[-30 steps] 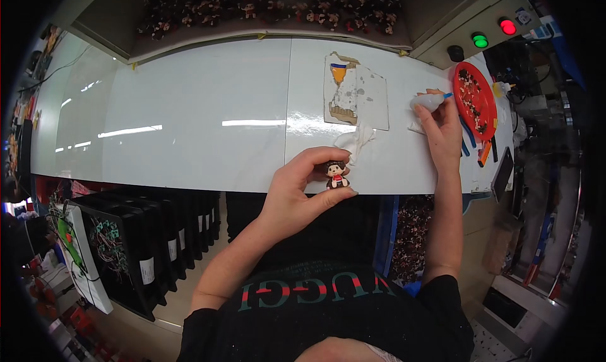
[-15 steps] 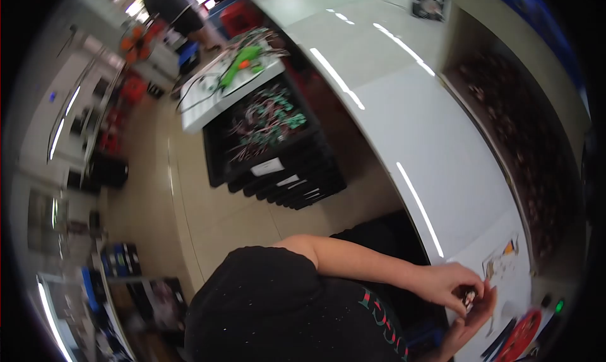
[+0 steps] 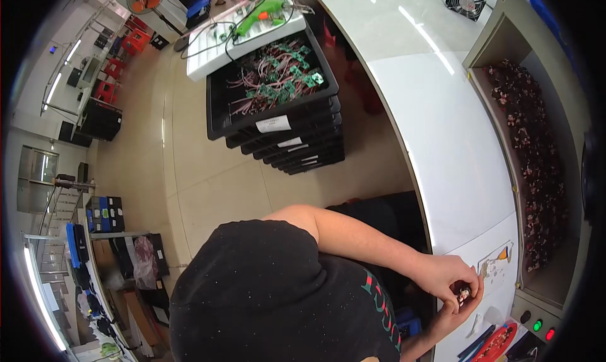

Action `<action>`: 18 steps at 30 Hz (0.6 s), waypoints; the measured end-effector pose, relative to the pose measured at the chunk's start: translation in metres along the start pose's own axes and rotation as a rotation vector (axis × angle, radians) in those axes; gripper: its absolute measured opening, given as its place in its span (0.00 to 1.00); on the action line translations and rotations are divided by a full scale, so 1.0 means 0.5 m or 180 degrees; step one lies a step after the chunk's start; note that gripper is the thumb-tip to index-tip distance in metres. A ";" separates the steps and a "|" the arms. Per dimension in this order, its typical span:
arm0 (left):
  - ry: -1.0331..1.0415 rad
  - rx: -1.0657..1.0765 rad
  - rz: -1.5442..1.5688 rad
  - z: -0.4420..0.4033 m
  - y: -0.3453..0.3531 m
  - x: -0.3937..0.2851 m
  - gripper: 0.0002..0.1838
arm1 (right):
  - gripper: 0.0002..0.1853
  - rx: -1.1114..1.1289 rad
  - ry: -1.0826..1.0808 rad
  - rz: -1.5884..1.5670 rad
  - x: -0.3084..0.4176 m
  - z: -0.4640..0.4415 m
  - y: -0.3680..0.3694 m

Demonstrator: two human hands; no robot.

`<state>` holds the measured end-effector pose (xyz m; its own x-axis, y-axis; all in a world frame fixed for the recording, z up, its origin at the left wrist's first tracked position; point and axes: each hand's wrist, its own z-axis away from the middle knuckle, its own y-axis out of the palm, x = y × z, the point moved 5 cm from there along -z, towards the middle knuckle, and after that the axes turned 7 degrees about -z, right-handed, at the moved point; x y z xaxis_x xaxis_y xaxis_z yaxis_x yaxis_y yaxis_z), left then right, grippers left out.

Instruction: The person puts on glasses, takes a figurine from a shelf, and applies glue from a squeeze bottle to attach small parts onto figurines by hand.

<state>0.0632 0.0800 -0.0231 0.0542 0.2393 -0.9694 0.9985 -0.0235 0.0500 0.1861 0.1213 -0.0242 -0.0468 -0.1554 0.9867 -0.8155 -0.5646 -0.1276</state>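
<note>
My left hand reaches across from above, its fingers bent around a small dark component with light, coppery bits. My right hand is below, its fingers curled up against the same component, so both hands hold it. It is too small and too covered to name exactly. Just beyond the fingers lies a white sheet with small metal bits and an orange-and-dark piece on it. Close to my right hand are a red tray with small parts and some dark pen-like tools.
A long bin of similar dark components lines the bench's far side, with green and red buttons near it. Stacked black crates hold green circuit boards with wires. A green glue gun lies on white foam. A fan sits on the bench.
My view has turned and steadied, so bench and crates appear shifted and sharper. Both hands stay together around the small component, with the fingers slightly rearranged.
</note>
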 end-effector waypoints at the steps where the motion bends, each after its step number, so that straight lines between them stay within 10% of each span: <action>1: 0.0018 -0.0009 -0.0036 0.000 0.001 0.001 0.22 | 0.59 -0.0006 -0.0003 0.0011 0.000 0.000 0.000; 18: 0.0094 -0.0026 -0.0075 -0.001 0.002 0.010 0.22 | 0.53 0.0031 -0.0247 0.0337 -0.010 0.007 -0.012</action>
<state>0.0644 0.0816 -0.0278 0.0309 0.2683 -0.9628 0.9995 -0.0097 0.0293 0.1932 0.1228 -0.0289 -0.0874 -0.2767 0.9570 -0.8026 -0.5494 -0.2322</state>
